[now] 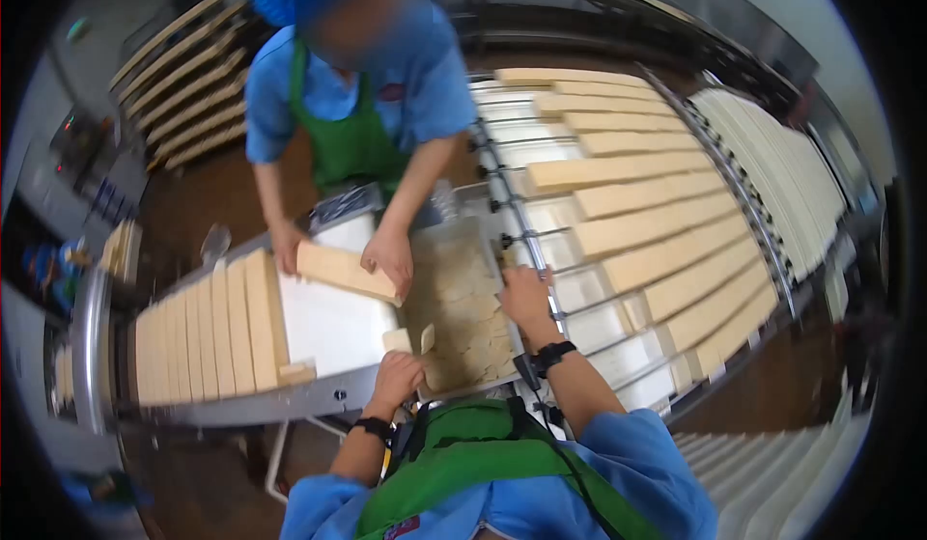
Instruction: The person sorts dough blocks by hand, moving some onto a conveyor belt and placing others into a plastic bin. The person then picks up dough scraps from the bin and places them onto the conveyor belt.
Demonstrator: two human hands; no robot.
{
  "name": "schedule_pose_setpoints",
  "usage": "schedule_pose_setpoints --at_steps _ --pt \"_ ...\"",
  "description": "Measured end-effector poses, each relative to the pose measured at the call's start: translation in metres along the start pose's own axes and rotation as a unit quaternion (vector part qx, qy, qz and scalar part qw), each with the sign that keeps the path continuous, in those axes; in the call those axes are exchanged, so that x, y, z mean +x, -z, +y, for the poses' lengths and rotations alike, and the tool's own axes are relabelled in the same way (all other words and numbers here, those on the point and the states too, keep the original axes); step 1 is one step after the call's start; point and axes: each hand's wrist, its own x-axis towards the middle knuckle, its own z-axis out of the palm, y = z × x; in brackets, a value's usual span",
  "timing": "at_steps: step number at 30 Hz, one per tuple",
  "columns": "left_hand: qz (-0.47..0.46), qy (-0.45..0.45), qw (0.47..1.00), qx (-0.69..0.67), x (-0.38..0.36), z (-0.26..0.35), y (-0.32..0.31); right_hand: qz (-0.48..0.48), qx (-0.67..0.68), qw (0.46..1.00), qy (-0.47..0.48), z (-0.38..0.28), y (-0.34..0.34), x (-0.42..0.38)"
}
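Note:
My left hand is curled at the near end of the white belt, its fingertips against a small pale offcut. Just right of it, a thin pale piece stands over the bin, which holds many flat scraps. My right hand is closed at the metal rail between the bin and the right-hand conveyor; its fingertips are partly hidden. Across from me, a co-worker's two hands hold a long pale-yellow slab over the white belt.
Several upright slabs stand in a row on the left conveyor. More long slabs lie across the right conveyor, divided by thin bars. The co-worker in a green apron stands opposite. A stacked rack is behind at the left.

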Motion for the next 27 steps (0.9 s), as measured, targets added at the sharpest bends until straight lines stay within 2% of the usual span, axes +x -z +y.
schedule_pose_setpoints --at_steps 3,11,27 --pt "-0.008 0.002 1.000 0.013 0.007 0.007 0.005 0.032 -0.005 0.999 0.002 0.000 -0.001 -0.002" --pt "0.030 0.004 0.999 0.017 0.012 0.011 0.011 0.013 0.021 1.000 -0.017 -0.008 0.006 -0.003" --pt "0.030 -0.014 0.999 0.030 0.007 0.005 0.015 0.027 0.035 0.999 -0.017 -0.012 0.005 -0.002"
